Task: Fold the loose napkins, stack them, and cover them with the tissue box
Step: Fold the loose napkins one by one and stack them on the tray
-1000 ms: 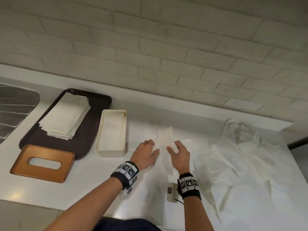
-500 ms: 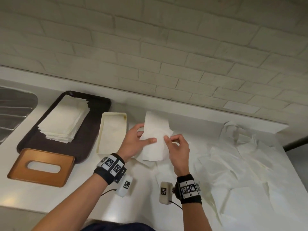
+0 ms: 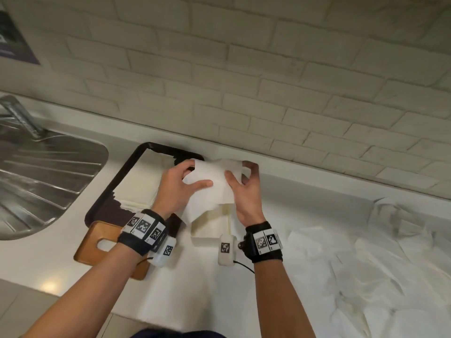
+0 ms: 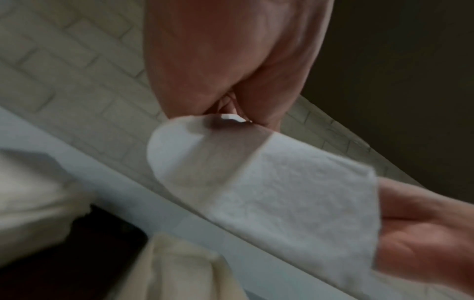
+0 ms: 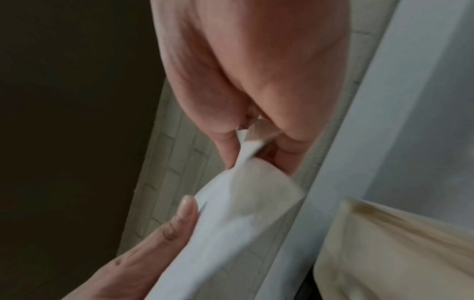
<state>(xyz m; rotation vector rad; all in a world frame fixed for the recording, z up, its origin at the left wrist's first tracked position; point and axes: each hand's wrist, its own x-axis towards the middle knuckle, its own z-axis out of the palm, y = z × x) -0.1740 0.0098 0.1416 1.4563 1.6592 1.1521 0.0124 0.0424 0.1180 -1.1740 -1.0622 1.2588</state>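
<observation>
Both hands hold one white napkin [image 3: 214, 181] up in the air above the cream tissue box base [image 3: 211, 228]. My left hand [image 3: 181, 184] pinches its left edge, thumb across the front. My right hand [image 3: 244, 184] pinches the right edge. The wrist views show the napkin [image 4: 295, 194] [image 5: 231, 223] caught between thumb and fingers. A stack of folded napkins [image 3: 144, 181] lies on the dark tray [image 3: 107, 203], partly hidden by my left hand. The wooden tissue box cover [image 3: 97, 242] lies at the tray's near end. Loose napkins [image 3: 366, 264] are spread to the right.
A steel sink drainer [image 3: 41, 181] and tap [image 3: 19, 115] are at the left. The white brick wall [image 3: 244, 81] rises behind the counter ledge [image 3: 317, 181]. The counter's front edge runs under my forearms.
Both hands lifted the napkin off the counter and carried it up and to the left, over the tissue box base. The head view swung left toward the sink.
</observation>
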